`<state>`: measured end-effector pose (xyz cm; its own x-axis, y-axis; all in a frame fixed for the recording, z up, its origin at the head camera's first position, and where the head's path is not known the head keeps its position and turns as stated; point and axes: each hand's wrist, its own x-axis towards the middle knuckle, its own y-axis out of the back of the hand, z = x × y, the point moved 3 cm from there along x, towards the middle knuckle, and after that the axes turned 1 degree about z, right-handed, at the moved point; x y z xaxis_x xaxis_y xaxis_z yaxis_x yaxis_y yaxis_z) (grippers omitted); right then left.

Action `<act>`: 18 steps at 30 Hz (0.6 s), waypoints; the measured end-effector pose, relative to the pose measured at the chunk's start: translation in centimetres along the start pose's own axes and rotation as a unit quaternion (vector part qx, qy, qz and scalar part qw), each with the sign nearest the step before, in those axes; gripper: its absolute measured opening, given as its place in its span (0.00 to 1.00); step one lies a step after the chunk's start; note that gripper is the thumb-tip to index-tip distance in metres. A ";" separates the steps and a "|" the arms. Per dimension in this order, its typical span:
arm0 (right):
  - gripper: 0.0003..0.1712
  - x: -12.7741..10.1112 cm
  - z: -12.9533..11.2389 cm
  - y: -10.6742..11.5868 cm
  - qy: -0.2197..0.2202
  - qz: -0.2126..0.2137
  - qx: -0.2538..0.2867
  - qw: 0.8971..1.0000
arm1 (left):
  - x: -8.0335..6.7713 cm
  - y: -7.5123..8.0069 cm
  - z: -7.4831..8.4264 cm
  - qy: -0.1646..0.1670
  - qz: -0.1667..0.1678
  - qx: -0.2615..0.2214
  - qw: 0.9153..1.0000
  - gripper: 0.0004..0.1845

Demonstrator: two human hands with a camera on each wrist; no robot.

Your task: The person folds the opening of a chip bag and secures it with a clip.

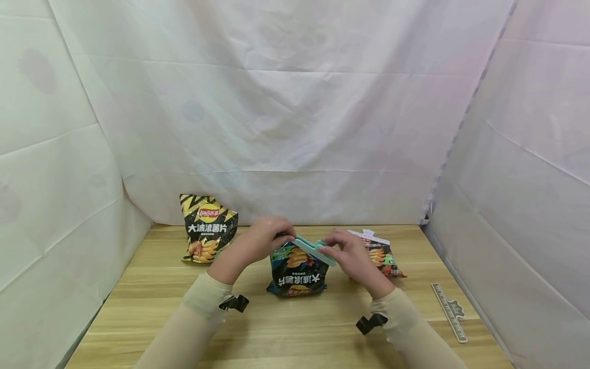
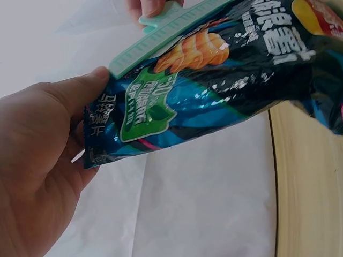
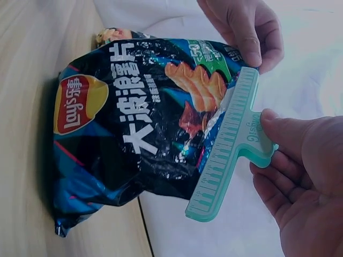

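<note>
A blue chip bag [image 1: 297, 274] stands on the wooden table [image 1: 276, 333] between both hands. My left hand [image 1: 280, 233] pinches the bag's top left corner; in the left wrist view the thumb of that left hand [image 2: 80, 91] presses on the blue chip bag [image 2: 214, 80]. A mint-green sealing clip [image 1: 314, 248] lies along the bag's top edge. My right hand [image 1: 333, 249] grips the clip's handle. In the right wrist view the right hand [image 3: 284, 160] holds the clip [image 3: 228, 147] against the top of the bag [image 3: 128, 128], with the left hand [image 3: 249, 32] at the far corner.
A yellow-and-black chip bag [image 1: 209, 228] stands at the back left. A red-and-black chip bag [image 1: 384, 253] lies at the back right behind my right hand. A grey ruler-like strip [image 1: 449, 311] lies near the table's right edge. White cloth walls enclose three sides.
</note>
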<state>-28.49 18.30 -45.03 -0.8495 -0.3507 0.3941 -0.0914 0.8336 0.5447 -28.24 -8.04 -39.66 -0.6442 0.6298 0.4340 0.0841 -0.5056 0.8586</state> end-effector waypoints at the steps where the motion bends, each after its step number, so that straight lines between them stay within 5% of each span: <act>1: 0.04 0.0 -0.1 0.0 0.001 0.000 0.000 1.000 | 0.0 -0.1 0.0 0.000 0.000 -0.011 1.000 0.02; 9: 0.04 0.4 -0.2 -0.3 0.004 -0.001 -0.002 1.000 | 0.0 -0.8 -0.6 0.023 -0.001 -0.114 0.993 0.03; 18: 0.04 0.7 -0.6 -0.5 0.004 -0.009 0.003 1.000 | -0.1 -1.0 -0.9 0.044 -0.002 -0.151 0.988 0.04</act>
<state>-28.72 17.34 -44.56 -0.8433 -0.3697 0.3901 -0.1105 0.8296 0.5474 -28.99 -8.13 -40.77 -0.7087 0.5855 0.3935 -0.1404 -0.6638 0.7346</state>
